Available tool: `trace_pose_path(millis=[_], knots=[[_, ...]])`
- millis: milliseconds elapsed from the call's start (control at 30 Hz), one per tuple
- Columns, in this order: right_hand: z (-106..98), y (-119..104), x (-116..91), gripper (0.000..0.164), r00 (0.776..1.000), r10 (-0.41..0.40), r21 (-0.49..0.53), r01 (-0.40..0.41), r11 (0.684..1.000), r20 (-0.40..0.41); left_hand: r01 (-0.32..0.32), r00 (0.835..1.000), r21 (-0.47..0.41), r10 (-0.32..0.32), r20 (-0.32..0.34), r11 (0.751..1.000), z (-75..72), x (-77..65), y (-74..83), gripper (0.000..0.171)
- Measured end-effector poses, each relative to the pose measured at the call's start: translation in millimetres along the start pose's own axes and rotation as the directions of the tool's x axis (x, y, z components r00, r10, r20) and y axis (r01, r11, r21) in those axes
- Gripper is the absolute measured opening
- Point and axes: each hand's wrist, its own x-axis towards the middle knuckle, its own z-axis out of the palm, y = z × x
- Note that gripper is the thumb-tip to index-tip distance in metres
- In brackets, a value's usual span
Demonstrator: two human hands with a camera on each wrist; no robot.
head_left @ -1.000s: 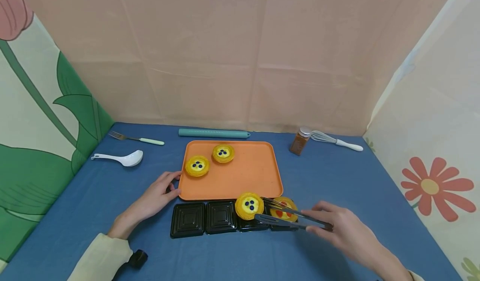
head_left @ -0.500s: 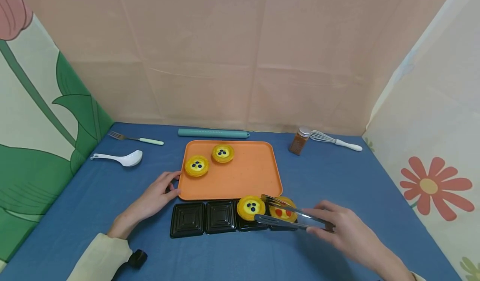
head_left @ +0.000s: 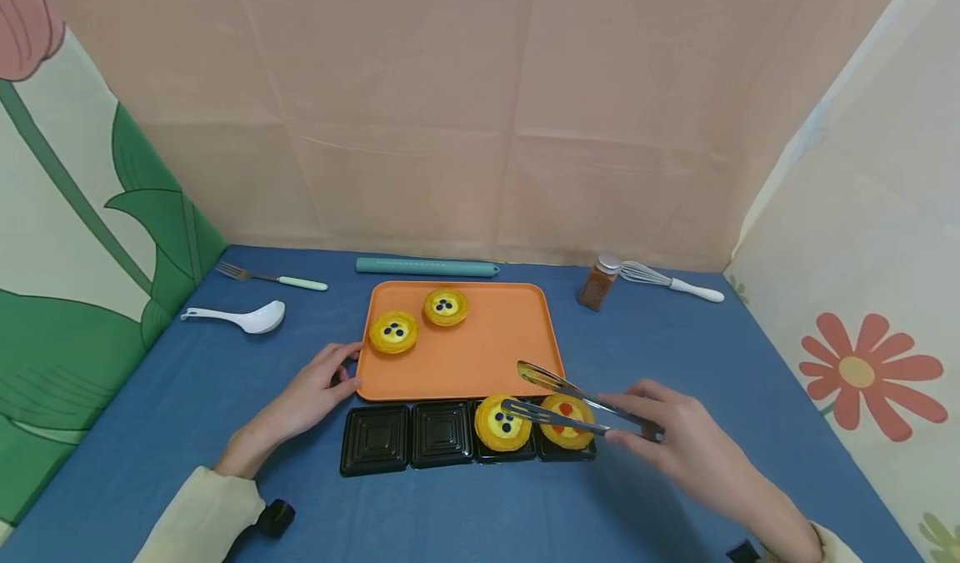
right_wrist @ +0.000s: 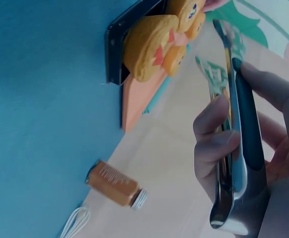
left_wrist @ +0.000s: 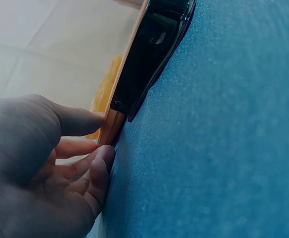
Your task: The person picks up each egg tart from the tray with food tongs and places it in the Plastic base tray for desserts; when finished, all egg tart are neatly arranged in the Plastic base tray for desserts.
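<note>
My left hand (head_left: pixel 318 392) pinches the left edge of an orange tray (head_left: pixel 487 338) between thumb and fingers, seen closer in the left wrist view. Tongs (right_wrist: pixel 249 119) are in my right hand (head_left: pixel 693 446), their tips apart with nothing between them. They slant over the right end of a black tray (head_left: pixel 442 436) with square compartments. One compartment holds a yellow tart with blue dots (head_left: pixel 495 438), partly overlapped by a tong arm. Beside it, in the rightmost compartment, sits a tart with red pieces (head_left: pixel 566 436). Two more blue-dotted tarts (head_left: pixel 393 333) rest on the orange tray's left half.
A teal rolling pin (head_left: pixel 427 268) lies behind the orange tray. To the left are a fork (head_left: pixel 300 283) and a white ladle (head_left: pixel 258 319). A brown spice jar (head_left: pixel 597 286) and a whisk (head_left: pixel 693 290) lie at back right. Fabric walls border the blue table.
The blue-dotted tart has gone from the tongs down into the black tray's compartment. The tongs have spread and lifted off it. My left hand has stayed at the orange tray.
</note>
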Motion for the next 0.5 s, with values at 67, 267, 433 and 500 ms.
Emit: trace_pose_path(millis=[67, 267, 433, 500], knots=[[0.9, -3.6, 6.3, 0.04, 1.0, -0.002, -0.017, 0.002, 1.0, -0.024, -0.002, 1.0, -0.002, 0.002, 0.0, 1.0, 0.5, 0.5, -0.4, 0.055], [6.0, -9.8, 33.8, 0.04, 0.997, -0.052, -0.062, 0.048, 0.997, -0.053, -0.011, 1.0, -0.006, 0.011, -0.005, 1.0, 0.7, 0.2, -0.9, 0.054], [13.1, -7.9, 59.3, 0.042, 0.993, -0.106, -0.103, 0.1, 0.99, -0.055, -0.003, 1.0, 0.001, 0.003, -0.003, 1.0, -0.9, -1.6, -0.6, 0.055], [16.0, -6.4, 68.0, 0.041, 0.991, -0.121, -0.106, 0.115, 0.988, -0.055, 0.005, 1.0, -0.001, -0.005, -0.002, 1.0, -1.6, -2.1, 0.0, 0.055]])
